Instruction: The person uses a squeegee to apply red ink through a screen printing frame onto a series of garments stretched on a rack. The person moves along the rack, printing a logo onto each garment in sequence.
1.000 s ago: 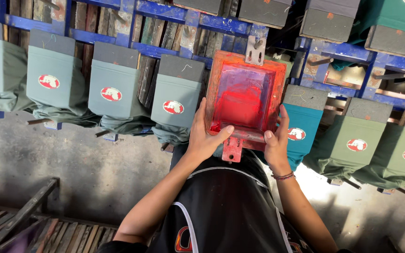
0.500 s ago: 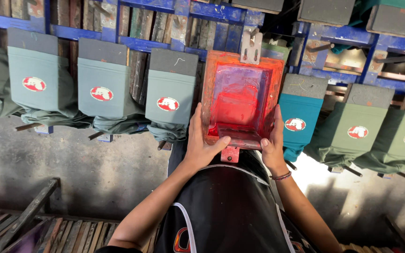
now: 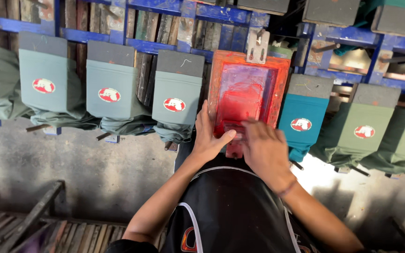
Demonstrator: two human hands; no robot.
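A red-orange printing screen frame [image 3: 282,89] lies flat on a board in front of me, with wet red ink [image 3: 237,105] spread over its mesh. My left hand [image 3: 208,138] grips the frame's left side, thumb laid along the near edge. My right hand [image 3: 264,149] is blurred over the near edge of the frame, fingers reaching onto the mesh beside my left thumb. Whether it holds anything is unclear. A metal hinge clamp [image 3: 258,46] fixes the frame's far edge to the blue rack [image 3: 165,47].
Boards along the rack carry grey-green shirts [image 3: 110,100] with red-and-white oval prints on the left. A teal shirt [image 3: 301,119] and green shirts [image 3: 364,136] are on the right. Below is a concrete floor [image 3: 94,173], with wooden slats [image 3: 19,229] at lower left.
My right hand left the frame's right side and swung left onto its near edge. My left hand stayed on the left side. The view shifted slightly.
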